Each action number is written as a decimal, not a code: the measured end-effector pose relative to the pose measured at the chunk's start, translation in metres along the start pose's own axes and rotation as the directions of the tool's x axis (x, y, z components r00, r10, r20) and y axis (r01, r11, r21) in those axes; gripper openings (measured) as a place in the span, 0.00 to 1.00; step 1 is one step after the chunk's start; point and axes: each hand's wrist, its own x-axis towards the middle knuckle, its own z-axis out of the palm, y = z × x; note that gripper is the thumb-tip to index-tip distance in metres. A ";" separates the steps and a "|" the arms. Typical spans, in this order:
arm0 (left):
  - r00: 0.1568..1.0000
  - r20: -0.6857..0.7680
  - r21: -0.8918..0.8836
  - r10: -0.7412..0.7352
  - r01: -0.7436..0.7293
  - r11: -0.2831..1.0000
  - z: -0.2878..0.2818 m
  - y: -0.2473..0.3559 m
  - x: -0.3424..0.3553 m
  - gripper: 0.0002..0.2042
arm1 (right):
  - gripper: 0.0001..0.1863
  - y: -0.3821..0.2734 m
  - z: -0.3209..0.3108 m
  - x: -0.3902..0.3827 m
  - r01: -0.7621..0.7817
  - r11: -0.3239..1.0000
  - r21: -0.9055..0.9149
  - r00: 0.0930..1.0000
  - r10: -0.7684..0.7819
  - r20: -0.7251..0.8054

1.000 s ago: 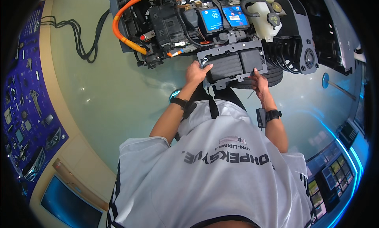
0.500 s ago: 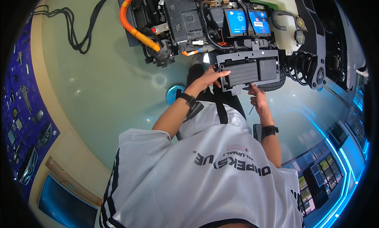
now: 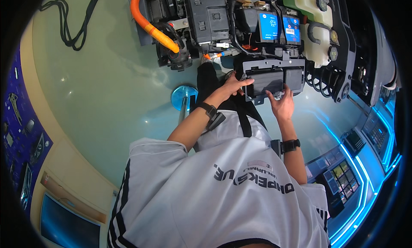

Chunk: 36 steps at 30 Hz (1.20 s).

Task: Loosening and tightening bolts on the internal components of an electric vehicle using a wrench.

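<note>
A black plastic box with a ribbed lid (image 3: 268, 81) sits in a grey metal bracket (image 3: 274, 64) at the front of the vehicle assembly. At the box's left edge is my left hand (image 3: 232, 85), its thumb on top and its fingers partly hidden below, closed on the edge. My right hand (image 3: 283, 106) comes from the near side. Its thumb and fingertips are spaced apart and gripped over the near edge of the lid. The lid looks slightly tilted in its frame. No tool shows in the right hand.
Beyond the box stand a blue-labelled battery (image 3: 268, 27), a black housing (image 3: 210, 18) and pale fluid tanks (image 3: 317, 44). A thick orange cable (image 3: 150, 28) hangs at the left, a coil spring (image 3: 319, 82) at the right. A round blue stool base (image 3: 177, 97) stands on the floor.
My right hand has moved up from below the bracket onto the lid's near edge, its fingers spreading. The thin tool seen under it earlier no longer shows. The left hand stays at the box's left edge.
</note>
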 end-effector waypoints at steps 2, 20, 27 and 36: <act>1.000 -0.020 -0.002 0.002 -0.002 1.000 -0.005 -0.011 0.006 0.46 | 0.49 -0.032 -0.012 0.004 -0.043 0.996 -0.084 0.998 0.047 0.047; 0.993 0.113 -0.387 0.026 0.020 0.922 -0.009 -0.020 0.000 0.23 | 0.68 -0.078 -0.017 0.015 -0.132 0.955 -0.267 0.950 0.198 0.240; 0.997 0.078 -0.429 0.007 0.027 0.903 -0.009 -0.022 -0.003 0.26 | 0.67 -0.078 -0.016 0.014 -0.102 0.948 -0.302 0.959 0.175 0.223; 0.991 0.132 -0.422 0.033 0.026 0.906 -0.008 -0.028 -0.002 0.17 | 0.65 -0.077 -0.011 0.011 -0.078 0.958 -0.274 0.970 0.137 0.202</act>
